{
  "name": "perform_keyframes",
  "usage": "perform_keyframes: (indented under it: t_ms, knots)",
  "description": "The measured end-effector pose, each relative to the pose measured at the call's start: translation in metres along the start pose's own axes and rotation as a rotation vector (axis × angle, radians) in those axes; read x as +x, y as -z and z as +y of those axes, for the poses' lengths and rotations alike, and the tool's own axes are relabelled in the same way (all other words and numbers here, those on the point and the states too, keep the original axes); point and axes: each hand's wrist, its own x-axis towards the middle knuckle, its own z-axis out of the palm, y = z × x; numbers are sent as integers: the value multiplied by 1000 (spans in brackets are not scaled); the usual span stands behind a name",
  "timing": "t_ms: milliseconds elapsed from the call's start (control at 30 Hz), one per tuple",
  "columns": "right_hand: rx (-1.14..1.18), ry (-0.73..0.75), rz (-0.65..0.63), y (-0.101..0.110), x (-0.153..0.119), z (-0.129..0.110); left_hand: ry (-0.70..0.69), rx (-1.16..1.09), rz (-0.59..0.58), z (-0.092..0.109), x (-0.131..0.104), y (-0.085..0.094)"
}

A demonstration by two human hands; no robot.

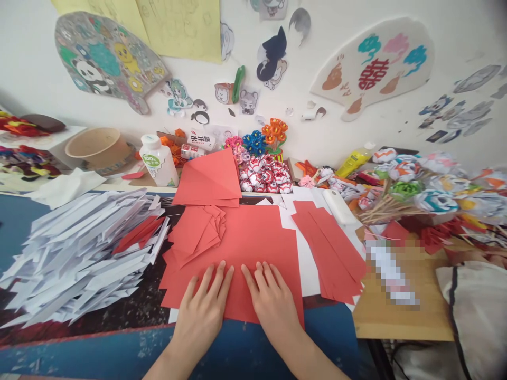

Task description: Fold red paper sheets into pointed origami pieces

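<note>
Both my hands lie flat on large sheets of red paper [253, 232] spread over the table. My left hand [204, 301] has its fingers stretched forward on the left part of the sheets. Beside it, my right hand [273, 298] rests palm down with fingers apart, a narrow gap between the two. Just beyond the left fingers sits a small pile of cut red paper pieces [194, 235]. Further back, larger red sheets [209, 179] lean up at an angle. Long red paper strips [332, 248] lie to the right on white paper [307, 264].
A big heap of folded white paper pieces [87, 253] covers the left side, with a folded red piece [138, 234] on it. A white bottle [159, 161] and paper flowers [265, 174] stand along the wall. More paper flowers [439, 184] lie at right above a wooden table [420, 322].
</note>
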Motion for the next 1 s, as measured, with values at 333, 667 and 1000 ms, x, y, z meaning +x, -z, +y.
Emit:
perform_keyframes:
  t_ms: [333,667,1000]
  knots:
    - [-78,-157,15,0,-29,24,29,-34,-27,0,4,5]
    - [141,-240,187,-5,-32,25,23,-9,9,2,1,-3]
    - [338,-160,163,-9,-21,11,38,87,0,-9,3,8]
